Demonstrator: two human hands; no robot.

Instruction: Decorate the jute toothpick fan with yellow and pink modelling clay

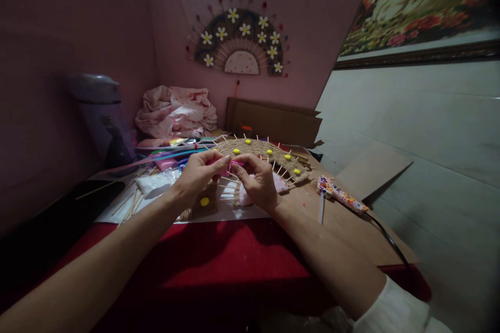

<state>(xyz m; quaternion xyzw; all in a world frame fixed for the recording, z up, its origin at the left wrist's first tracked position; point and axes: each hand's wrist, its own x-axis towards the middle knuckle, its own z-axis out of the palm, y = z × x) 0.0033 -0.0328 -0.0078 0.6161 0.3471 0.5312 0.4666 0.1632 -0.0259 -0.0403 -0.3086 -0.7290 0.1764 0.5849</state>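
One red-covered worktop (234, 250) fronts the scene. Above its far part, the left hand (203, 169) and the right hand (255, 181) meet, each closed in a thumb-and-finger pinch on a small pink piece (236, 163), whose form the fingers largely hide. Beneath them lies a rope-covered arch (258, 148), its thin sticks (280, 169) radiating around a half-disc (280, 183) in spotted cloth. Progress appears partial: the rope and at least six yellow discs (269, 152) are in place, but no petals surround the discs, and the visible outer stick tips are bare. To the right, on cardboard (328, 237), rests a flower-patterned tool (346, 197), probably a glue gun; to the left lie loose sticks (135, 200). Farther back are a purple bottle (99, 114) and crumpled pink cloth (177, 112). On the pink wall (308, 47) hangs a similar arch (234, 31) bearing white-petalled flowers (245, 29) and coloured stick tips (264, 5); judged against it, the lower arch lacks petals and tip ornaments.
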